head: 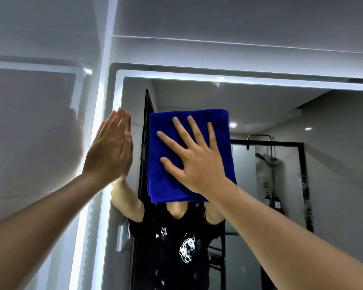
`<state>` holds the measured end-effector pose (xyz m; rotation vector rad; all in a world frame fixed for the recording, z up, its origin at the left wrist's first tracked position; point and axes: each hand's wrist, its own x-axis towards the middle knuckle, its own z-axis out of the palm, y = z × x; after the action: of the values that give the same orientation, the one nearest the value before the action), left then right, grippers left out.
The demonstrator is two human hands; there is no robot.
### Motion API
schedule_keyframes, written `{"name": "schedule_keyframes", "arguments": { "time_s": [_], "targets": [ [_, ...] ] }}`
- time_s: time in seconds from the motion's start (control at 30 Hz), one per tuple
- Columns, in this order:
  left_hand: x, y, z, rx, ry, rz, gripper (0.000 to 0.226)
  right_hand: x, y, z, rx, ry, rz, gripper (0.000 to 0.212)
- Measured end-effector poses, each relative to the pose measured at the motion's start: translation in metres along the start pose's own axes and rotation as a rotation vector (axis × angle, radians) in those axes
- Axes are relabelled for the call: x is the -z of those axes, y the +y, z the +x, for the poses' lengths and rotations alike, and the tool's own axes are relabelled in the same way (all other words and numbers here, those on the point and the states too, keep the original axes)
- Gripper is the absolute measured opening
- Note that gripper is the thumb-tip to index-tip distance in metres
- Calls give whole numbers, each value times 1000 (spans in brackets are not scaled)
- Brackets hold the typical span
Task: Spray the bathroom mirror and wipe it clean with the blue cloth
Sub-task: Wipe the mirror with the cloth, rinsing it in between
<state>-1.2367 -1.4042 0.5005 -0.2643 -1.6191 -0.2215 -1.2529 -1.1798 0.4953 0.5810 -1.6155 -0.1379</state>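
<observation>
The bathroom mirror (pixel 281 126) has a lit white strip round its edge and fills the right and centre of the view. A folded blue cloth (pixel 170 181) lies flat against the glass near the upper left part of the mirror. My right hand (pixel 195 158) presses on the cloth with its fingers spread and straight. My left hand (pixel 111 147) is flat with straight fingers, touching the mirror's left edge beside the cloth. No spray bottle is in view.
A glossy grey tiled wall (pixel 34 126) meets the mirror on the left. The mirror reflects a person in a black printed shirt, a black door frame, a glass shower screen and some bottles. Streaks of wetness show on the glass at the right (pixel 306 197).
</observation>
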Motion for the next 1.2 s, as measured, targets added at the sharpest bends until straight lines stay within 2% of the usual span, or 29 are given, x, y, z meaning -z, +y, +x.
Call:
{"name": "schedule_keyframes", "arguments": {
  "time_s": [0.27, 0.43, 0.57, 0.8, 1.0, 1.2],
  "targets": [
    [4, 1, 0, -2, -15, -10, 54, 12, 25, 61, -126, -28, -27, 62],
    [4, 1, 0, 0, -12, -5, 51, 7, 4, 103, -176, -1, -21, 63],
    [7, 1, 0, 7, -37, -61, 58, 2, -15, 103, -120, 18, -11, 62],
    [14, 7, 8, 41, 10, -86, 48, -1, -17, 69, -19, 40, 6, 60],
    [30, 15, 35, 10, 42, -54, 48, 4, -17, 92, -77, 17, 23, 61],
    [41, 14, 46, -5, 51, -40, 49, 0, -45, 115, -163, 36, 46, 64]
  ]
}}
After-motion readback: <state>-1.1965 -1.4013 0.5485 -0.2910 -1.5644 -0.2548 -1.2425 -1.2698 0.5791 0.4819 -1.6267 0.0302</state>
